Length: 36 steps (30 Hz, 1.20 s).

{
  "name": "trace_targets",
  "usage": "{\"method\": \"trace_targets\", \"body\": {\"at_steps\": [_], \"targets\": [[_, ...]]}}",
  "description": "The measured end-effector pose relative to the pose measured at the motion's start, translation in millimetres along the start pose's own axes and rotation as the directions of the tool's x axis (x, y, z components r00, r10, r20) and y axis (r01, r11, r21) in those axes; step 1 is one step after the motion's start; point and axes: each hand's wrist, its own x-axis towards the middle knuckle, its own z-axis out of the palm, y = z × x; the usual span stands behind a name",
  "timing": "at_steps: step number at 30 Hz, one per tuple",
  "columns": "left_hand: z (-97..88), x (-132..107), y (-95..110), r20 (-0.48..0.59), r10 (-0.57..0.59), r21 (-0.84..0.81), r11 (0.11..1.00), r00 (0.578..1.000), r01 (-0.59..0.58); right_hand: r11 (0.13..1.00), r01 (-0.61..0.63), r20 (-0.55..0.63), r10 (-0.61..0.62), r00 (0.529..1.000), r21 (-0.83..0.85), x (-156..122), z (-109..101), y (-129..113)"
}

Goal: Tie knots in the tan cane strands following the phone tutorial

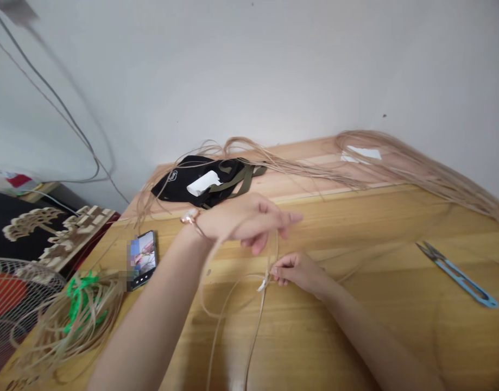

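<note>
My left hand (259,222), smeared by motion, hovers over the middle of the table with its forefinger pointing right and other fingers curled. A pale, thin cane-like strand (204,271) runs up to its fingers, which seem to pinch it, and bends in a wide loop below the wrist. Just below and to the right, my right hand (296,270) pinches the place where several such strands cross. A small white tag (261,285) hangs beside those fingertips. Two strand ends trail toward the table's near edge.
Blue-handled thread snips (463,279) lie at right. At left are a phone (145,258), a strand coil (82,320) with a green tie, and a fan (13,304). Long strand bundles (416,165) and a black bag (184,179) lie along the wall.
</note>
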Motion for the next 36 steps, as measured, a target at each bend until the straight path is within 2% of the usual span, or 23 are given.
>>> {"method": "trace_targets", "body": {"at_steps": [2, 4, 6, 7, 8, 10, 11, 15, 17, 20, 21, 23, 25, 28, 32, 36], "targets": [[-12.9, 10.5, 8.0, -0.145, 0.024, -0.185, 0.981, 0.989, -0.051, 1.000, 0.001, 0.005, -0.001, 1.000, 0.003, -0.6, 0.9, -0.9], [-22.6, 27.1, 7.0, -0.370, 0.063, -0.323, 0.927, 0.927, -0.192, 1.000, 0.000, 0.014, 0.000, 1.000, 0.004, -1.4, 1.1, -1.7], [-28.1, 46.6, -4.4, -0.515, 0.072, -0.391, 0.867, 0.854, -0.309, 1.000, -0.002, 0.023, 0.002, 1.000, 0.008, -2.1, 0.7, -2.6], [-29.0, 55.7, -13.6, -0.575, 0.032, -0.386, 0.870, 0.817, -0.306, 1.000, -0.006, 0.028, 0.005, 1.000, 0.017, -2.4, 0.2, -3.0], [-28.6, 63.4, -24.6, -0.613, -0.029, -0.364, 0.897, 0.789, -0.250, 0.999, -0.009, 0.035, 0.008, 0.999, 0.033, -2.6, -0.2, -3.5], [-24.3, 72.4, -49.3, -0.639, -0.122, -0.254, 0.966, 0.760, -0.058, 0.997, -0.016, 0.051, 0.012, 0.999, 0.073, -2.9, -1.1, -4.2], [-20.5, 73.0, -61.5, -0.613, -0.132, -0.161, 0.986, 0.779, 0.041, 0.996, -0.019, 0.060, 0.014, 0.998, 0.089, -3.0, -1.4, -4.4], [4.1, 52.7, -97.4, -0.525, -0.155, -0.058, 0.988, 0.837, 0.147, 0.993, -0.020, 0.063, 0.012, 0.998, 0.114, -3.4, -2.0, -4.3], [21.7, 35.2, -104.9, -0.471, -0.158, -0.019, 0.985, 0.868, 0.169, 0.992, -0.016, 0.056, 0.009, 0.998, 0.123, -3.6, -2.2, -3.8], [51.9, 10.6, -108.4, -0.388, -0.128, 0.008, 0.990, 0.913, 0.142, 0.990, -0.009, 0.057, 0.001, 0.998, 0.140, -3.2, -2.3, -2.5], [61.8, 4.0, -109.1, -0.337, -0.107, -0.013, 0.994, 0.935, 0.110, 0.989, -0.007, 0.059, -0.002, 0.998, 0.147, -3.0, -2.2, -2.2], [78.8, -6.1, -111.5, -0.236, -0.047, -0.165, 0.986, 0.971, 0.007, 0.988, -0.002, 0.064, -0.008, 0.998, 0.155, -2.8, -2.2, -1.7], [90.8, -12.5, -115.5, -0.190, -0.014, -0.334, 0.941, 0.982, -0.052, 0.988, 0.005, 0.078, -0.017, 0.997, 0.151, -3.2, -2.2, -1.8], [100.1, -16.8, -122.2, -0.156, -0.004, -0.531, 0.843, 0.988, -0.081, 0.991, 0.020, 0.093, -0.033, 0.995, 0.136, -4.8, -2.3, -2.8], [107.1, -17.1, -127.5, -0.133, 0.000, -0.593, 0.802, 0.991, -0.079, 0.994, 0.029, 0.074, -0.037, 0.997, 0.108, -6.8, -2.3, -4.7], [114.2, -14.3, -127.7, -0.201, -0.085, -0.615, 0.787, 0.976, -0.058, 0.999, 0.044, 0.043, -0.045, 0.998, 0.015, -7.4, -3.2, -7.1]]}}
